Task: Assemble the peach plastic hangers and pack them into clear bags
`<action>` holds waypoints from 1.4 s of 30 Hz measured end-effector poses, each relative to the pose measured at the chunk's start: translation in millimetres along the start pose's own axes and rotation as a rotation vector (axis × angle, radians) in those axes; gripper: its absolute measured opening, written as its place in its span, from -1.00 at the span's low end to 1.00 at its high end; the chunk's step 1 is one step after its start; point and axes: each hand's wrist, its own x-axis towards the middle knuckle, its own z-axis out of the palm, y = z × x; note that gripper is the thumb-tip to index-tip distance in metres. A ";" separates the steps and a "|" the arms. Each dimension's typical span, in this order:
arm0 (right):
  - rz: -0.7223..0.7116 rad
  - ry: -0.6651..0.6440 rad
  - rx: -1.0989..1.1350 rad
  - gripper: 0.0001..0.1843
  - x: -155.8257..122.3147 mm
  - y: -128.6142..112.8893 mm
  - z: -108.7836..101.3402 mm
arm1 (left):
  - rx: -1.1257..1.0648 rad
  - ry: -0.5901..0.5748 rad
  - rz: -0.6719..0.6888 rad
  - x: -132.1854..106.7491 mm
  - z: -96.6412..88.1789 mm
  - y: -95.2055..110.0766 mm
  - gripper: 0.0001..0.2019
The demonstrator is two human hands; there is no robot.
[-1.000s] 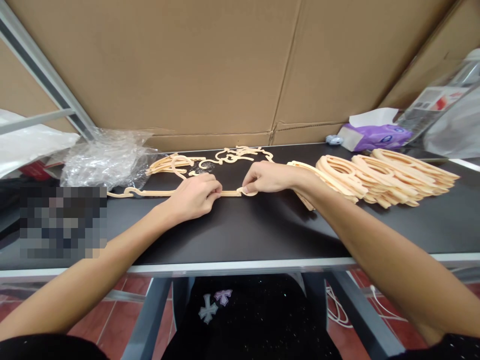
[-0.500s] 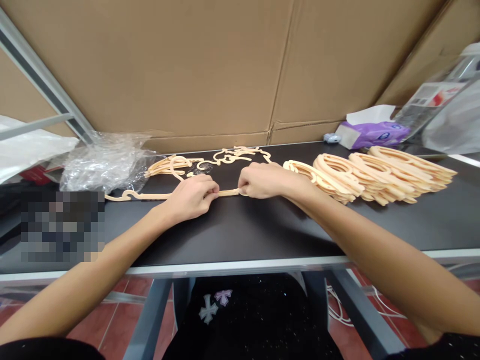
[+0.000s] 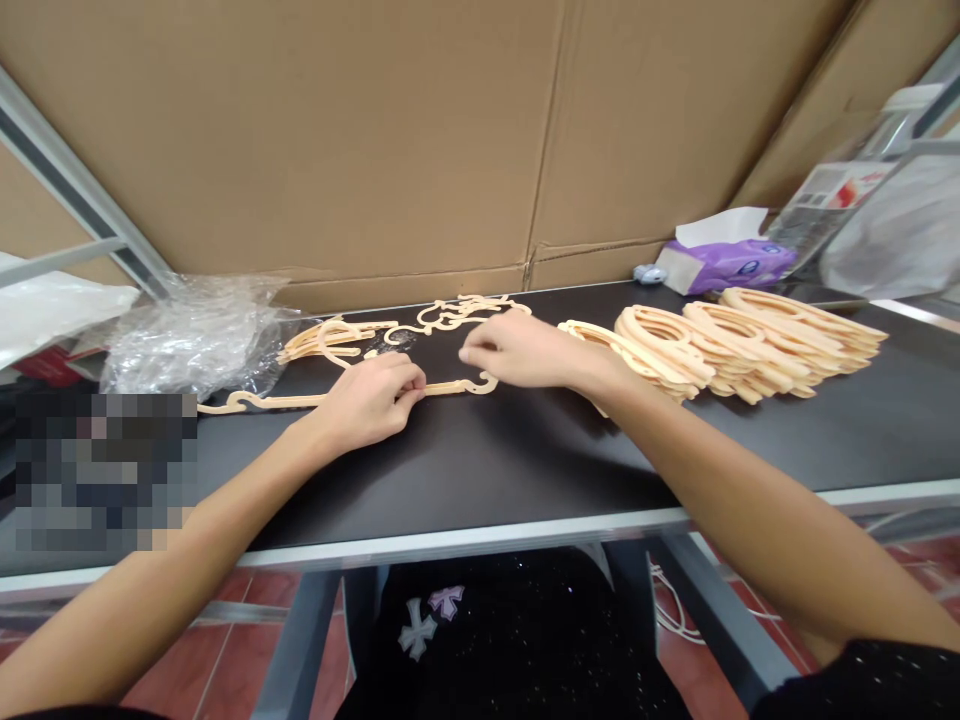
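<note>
A long cream plastic hanger bar (image 3: 289,402) with curved hook ends lies along the black table in front of me. My left hand (image 3: 373,402) is closed on its middle, thumb and fingers pinching it. My right hand (image 3: 517,350) hovers just above the bar's right hooked end, with its fingers bent and a little apart and nothing visible in them. Behind the hands lie loose cream hooked pieces (image 3: 450,318), and a small bunch of similar pieces (image 3: 319,340) sits behind the left hand. Overlapping stacks of cream hangers (image 3: 739,345) rest to the right.
Crumpled clear plastic bags (image 3: 191,335) lie at the left, by a blurred-out patch (image 3: 105,470). A purple tissue pack (image 3: 731,262) stands at the back right near clear plastic wrapping (image 3: 892,230). Cardboard (image 3: 375,140) walls the back; a metal edge (image 3: 480,540) runs along the table's front.
My right hand has let go of the bar's right end and lifted slightly, uncovering the hook there. The left hand keeps its pinch on the bar. The whole view has shifted slightly.
</note>
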 end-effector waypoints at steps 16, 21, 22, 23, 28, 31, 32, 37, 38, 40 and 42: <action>-0.037 -0.213 0.094 -0.79 1.8 8.8 3.2 | -0.006 0.041 0.045 0.1 -4.2 -4.6 -0.83; -0.088 -0.216 0.071 -0.76 -1.2 8.7 0.7 | -0.015 0.056 0.090 0.3 -6.3 -5.0 -0.84; -0.093 -0.212 0.076 -0.76 -1.2 9.3 0.8 | -0.006 0.068 0.097 0.2 -6.9 -5.7 -0.84; -0.092 -0.202 0.078 -0.77 -1.1 9.8 1.0 | 0.006 0.080 0.104 0.2 -7.5 -6.4 -0.84; -0.087 -0.062 0.024 -0.69 -2.5 4.8 1.6 | 0.069 0.165 0.149 0.3 -10.0 -7.3 -0.82; -0.082 -0.023 -0.040 -0.61 -5.9 -3.6 3.1 | 0.102 0.222 0.182 0.1 -9.5 -6.0 -0.79; -0.075 -0.031 -0.067 -0.62 -7.0 -6.3 4.3 | 0.111 0.236 0.192 0.0 -9.0 -5.4 -0.78; -0.047 -0.045 -0.126 -0.67 -7.8 -11.9 10.6 | 0.132 0.315 0.240 -0.6 -8.7 -1.3 -0.77; -0.052 -0.018 -0.098 -0.68 -6.9 -11.4 10.8 | 0.132 0.341 0.229 -0.7 -9.8 0.1 -0.78; -0.071 0.050 -0.001 -0.69 -4.8 -9.9 9.9 | 0.141 0.411 0.174 -1.3 -13.3 3.4 -0.83; -0.090 0.115 0.106 -0.68 -2.9 -8.6 7.7 | 0.156 0.483 0.102 -2.1 -17.5 6.9 -0.89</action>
